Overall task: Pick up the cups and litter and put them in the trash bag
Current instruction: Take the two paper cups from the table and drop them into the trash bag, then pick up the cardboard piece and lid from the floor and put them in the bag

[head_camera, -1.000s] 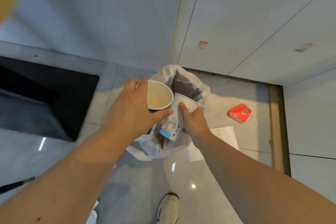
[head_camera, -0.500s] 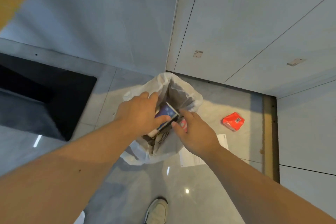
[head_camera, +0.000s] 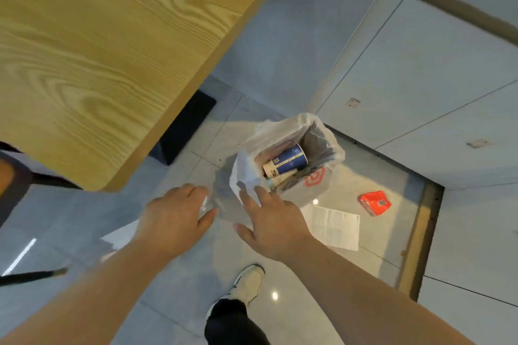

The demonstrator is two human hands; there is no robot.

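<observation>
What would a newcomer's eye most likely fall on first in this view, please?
Probably the white plastic trash bag standing open on the grey floor at centre, with a blue-and-white paper cup lying on its side inside. Just in front of it, the left hand and right hand hover open and empty. To the bag's right, a bright red crumpled packet and a white printed paper sheet lie on the floor.
</observation>
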